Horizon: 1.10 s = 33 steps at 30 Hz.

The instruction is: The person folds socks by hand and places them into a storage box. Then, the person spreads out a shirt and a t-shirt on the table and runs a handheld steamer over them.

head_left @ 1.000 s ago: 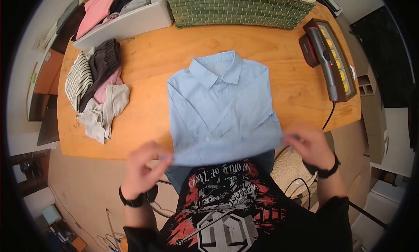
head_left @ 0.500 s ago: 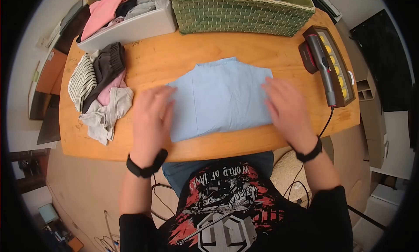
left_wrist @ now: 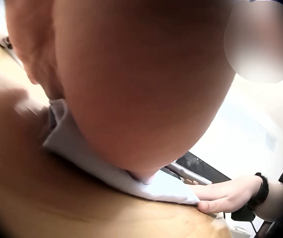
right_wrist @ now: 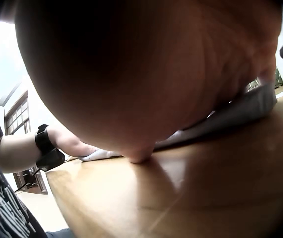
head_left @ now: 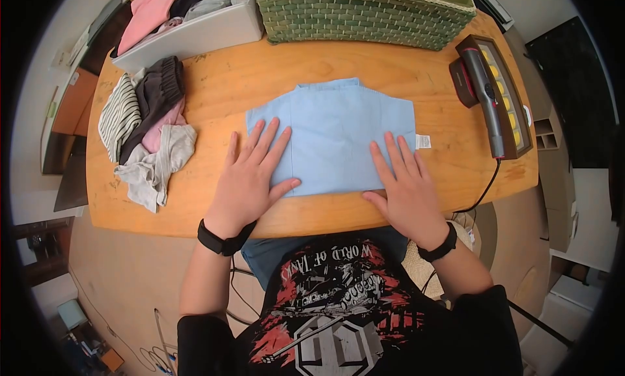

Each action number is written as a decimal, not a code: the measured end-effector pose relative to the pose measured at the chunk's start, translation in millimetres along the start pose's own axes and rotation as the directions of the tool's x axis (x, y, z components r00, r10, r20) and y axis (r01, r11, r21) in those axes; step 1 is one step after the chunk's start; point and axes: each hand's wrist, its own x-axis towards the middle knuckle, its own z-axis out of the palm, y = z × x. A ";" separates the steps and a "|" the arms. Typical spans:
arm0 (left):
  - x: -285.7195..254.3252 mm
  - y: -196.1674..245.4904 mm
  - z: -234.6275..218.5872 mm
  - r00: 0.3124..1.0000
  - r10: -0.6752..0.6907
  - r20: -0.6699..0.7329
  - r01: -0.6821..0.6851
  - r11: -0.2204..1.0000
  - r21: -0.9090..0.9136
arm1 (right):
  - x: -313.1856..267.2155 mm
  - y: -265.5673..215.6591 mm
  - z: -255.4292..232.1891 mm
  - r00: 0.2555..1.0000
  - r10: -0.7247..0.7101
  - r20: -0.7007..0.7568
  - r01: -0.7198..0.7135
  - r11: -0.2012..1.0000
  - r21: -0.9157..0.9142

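A light blue shirt (head_left: pixel 335 141) lies folded in a flat bundle on the wooden table (head_left: pixel 215 83), its collar edge at the far side. A white label (head_left: pixel 423 141) sticks out at its right edge. My left hand (head_left: pixel 250 174) rests with spread, straight fingers over the shirt's left side, thumb at the near fold. Across from it, my right hand (head_left: pixel 410 187) lies flat with spread fingers on the right side, its thumb near the front edge. In both wrist views the palm fills much of the picture, with the shirt's edge (left_wrist: pixel 106 171) low under it.
Crumpled clothes (head_left: pixel 146 128) lie in a pile on the left. At the back stand a white bin (head_left: pixel 195 41) of clothes and a green woven basket (head_left: pixel 364 21). On the right, a dark corded handheld appliance (head_left: pixel 485 93) lies by a box with yellow items (head_left: pixel 514 119).
The shirt's near hem was lifted and folded away over the front, covering the buttons and most of the collar. Both hands then came down flat onto the folded shirt.
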 end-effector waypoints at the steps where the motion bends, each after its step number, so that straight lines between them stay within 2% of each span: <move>1: 0.1 -1.0 0.7 1.000 0.000 0.007 0.000 1.000 -0.007 | -0.1 0.0 -0.9 1.000 0.003 0.008 -0.003 1.000 0.008; 9: -8.5 7.9 -0.7 1.000 -0.006 0.025 0.006 1.000 0.007 | 2.1 3.4 -2.8 1.000 -0.006 0.023 0.005 1.000 0.012; 12: -24.5 24.6 -14.7 0.998 -0.032 0.044 0.032 0.999 0.008 | 1.4 2.1 -8.5 0.997 -0.040 -0.059 0.039 0.999 -0.016; 14: -32.9 35.4 -30.8 0.991 -0.021 0.130 0.021 1.000 0.002 | -5.7 -5.0 -18.6 0.990 -0.110 -0.094 0.116 0.991 0.068; 15: -34.3 40.2 -37.0 0.999 0.004 0.047 -0.003 1.000 -0.028 | -13.8 -9.4 -20.2 0.990 -0.111 -0.090 0.118 0.990 0.071; 16: -37.8 41.0 -40.1 0.999 0.002 0.050 -0.001 1.000 -0.029 | -25.2 -14.2 -21.5 1.000 0.024 0.020 -0.028 0.961 0.276; 17: -41.6 41.1 -41.9 0.999 0.001 0.041 0.004 0.993 -0.115 | -31.7 -15.9 -21.7 0.979 0.134 0.155 -0.191 0.873 0.450; 18: -43.9 41.5 -42.3 1.000 -0.002 0.031 0.008 0.980 -0.200 | -33.0 -14.1 -19.7 0.978 0.135 0.158 -0.193 0.872 0.449; 20: -46.0 41.7 -31.0 1.000 0.017 -0.015 -0.020 0.972 -0.232 | -34.7 -10.6 -11.2 0.848 0.165 0.503 -0.503 0.547 0.669; 21: -46.5 41.2 -24.0 0.997 0.034 -0.063 -0.050 0.964 -0.261 | -34.3 -10.3 -6.6 0.848 0.164 0.504 -0.503 0.547 0.669; 23: -47.2 38.5 -11.0 0.993 0.048 -0.106 -0.072 0.969 -0.236 | -33.8 -11.0 1.7 0.788 0.176 0.590 -0.614 0.147 0.776; 24: -47.5 38.2 -7.9 0.987 0.066 -0.149 -0.097 0.973 -0.211 | -33.5 -11.5 3.2 0.786 0.178 0.591 -0.615 0.145 0.775; 26: -44.3 41.8 -9.0 0.984 0.087 -0.153 -0.120 0.968 -0.219 | -28.0 -11.4 4.4 0.748 0.091 0.658 -0.654 -0.072 0.753; 27: -42.8 44.5 -9.5 0.982 0.104 -0.157 -0.139 0.964 -0.226 | -24.9 -11.9 4.1 0.748 0.091 0.657 -0.653 -0.071 0.754; 28: -41.3 49.4 -9.1 0.982 0.103 -0.158 -0.138 0.965 -0.224 | -21.4 -12.7 3.3 0.721 0.063 0.690 -0.680 -0.125 0.722; 29: -39.9 56.8 -8.2 0.985 0.077 -0.152 -0.130 0.918 -0.376 | -18.0 -14.1 2.5 0.692 0.033 0.721 -0.706 -0.178 0.685; 30: -39.0 64.8 -6.6 0.989 0.052 -0.139 -0.118 0.846 -0.520 | -14.6 -16.2 -0.4 0.690 0.033 0.723 -0.708 -0.178 0.683; 31: -37.9 73.9 -4.8 0.989 0.052 -0.136 -0.116 0.845 -0.523 | -11.7 -18.4 -4.8 0.675 0.005 0.738 -0.706 -0.283 0.649; 32: -35.8 83.7 -3.0 0.998 0.043 -0.053 -0.067 0.765 -0.640 | -9.9 -20.2 -6.9 0.663 -0.023 0.748 -0.697 -0.383 0.606; 33: -34.8 92.7 -1.5 0.998 0.044 0.033 -0.005 0.670 -0.743 | -10.9 -22.0 -2.1 0.658 -0.023 0.752 -0.701 -0.381 0.602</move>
